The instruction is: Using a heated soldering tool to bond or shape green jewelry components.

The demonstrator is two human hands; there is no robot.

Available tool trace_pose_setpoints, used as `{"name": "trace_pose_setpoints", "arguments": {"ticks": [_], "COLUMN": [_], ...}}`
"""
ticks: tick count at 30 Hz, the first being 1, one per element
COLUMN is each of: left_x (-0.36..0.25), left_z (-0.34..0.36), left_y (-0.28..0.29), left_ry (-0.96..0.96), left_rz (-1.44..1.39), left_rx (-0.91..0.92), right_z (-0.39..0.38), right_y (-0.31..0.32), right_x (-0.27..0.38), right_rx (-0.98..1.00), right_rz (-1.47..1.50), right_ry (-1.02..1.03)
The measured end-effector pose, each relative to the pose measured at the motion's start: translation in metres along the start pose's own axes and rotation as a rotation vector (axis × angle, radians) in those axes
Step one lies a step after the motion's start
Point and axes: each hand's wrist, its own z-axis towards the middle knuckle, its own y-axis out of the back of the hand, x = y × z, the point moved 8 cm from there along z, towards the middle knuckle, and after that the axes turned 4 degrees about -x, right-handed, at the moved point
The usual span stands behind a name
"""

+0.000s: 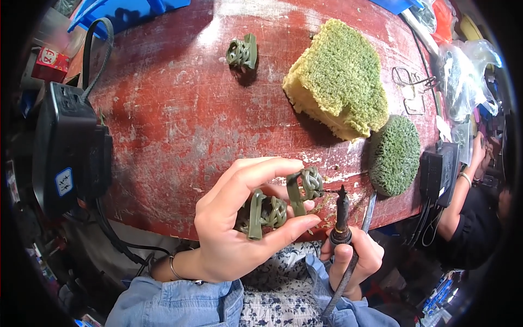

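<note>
My left hand (229, 212) is closed around two dark green wax ring models with braided, openwork bands. One wax ring (306, 188) is pinched between the fingertips, and the other wax ring (264, 213) sits nearer the palm. My right hand (357, 259) grips a soldering-iron-like tool (341, 218) with a dark tip and a thin wire point. That fine point reaches left to the side of the pinched ring; whether it touches cannot be made out. A third green wax ring (242, 52) lies apart on the red table, farther away.
A yellow-green sponge block (348, 76) and a darker green oval sponge (395, 155) lie on the worn red table (163, 136). Black power boxes with cords (71, 141) (438, 171) stand at both sides. A blue tray (128, 16) is at the back; another person's arm (463, 185) shows right.
</note>
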Motion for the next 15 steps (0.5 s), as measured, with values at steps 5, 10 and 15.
{"name": "trace_pose_setpoints", "arguments": {"ticks": [5, 10, 15], "left_x": [0.0005, -0.0033, -0.0015], "left_z": [-0.0004, 0.0019, 0.0005], "left_y": [0.0002, 0.0007, -0.0014], "left_ry": [0.018, -0.076, -0.048], "left_rz": [-0.011, 0.036, 0.014], "left_rx": [0.005, 0.066, 0.095], "right_z": [0.0002, 0.0007, 0.0006], "right_y": [-0.0004, -0.0004, -0.0005], "right_x": [0.0003, 0.0019, 0.0011], "right_rx": [0.008, 0.013, 0.023], "right_rz": [-0.003, -0.007, -0.018], "right_ry": [-0.013, -0.009, 0.002]}}
